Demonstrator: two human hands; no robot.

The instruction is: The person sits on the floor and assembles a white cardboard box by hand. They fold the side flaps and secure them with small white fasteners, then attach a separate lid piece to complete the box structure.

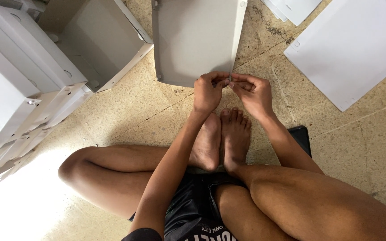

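Speckled beige terrazzo flooring (148,107) is seen from above, with a person seated on it, knees spread and bare feet (222,138) pressed sole to sole. At the far left, a stack of folded grey-white cardboard boxes (18,89) is leaned in a row, and just beside it an open box (97,40) is set on the floor. At centre, a grey cardboard sheet (193,40) with folded side flaps is laid in front of the feet. Its near right corner is pinched by both hands: the left hand (207,93) is curled with fingertips closed on the edge, and the right hand (254,93) is closed on the same corner, the fingertips of both touching. Further right, flat white cardboard sheets (349,49) are spread on the floor, well apart from the hands.
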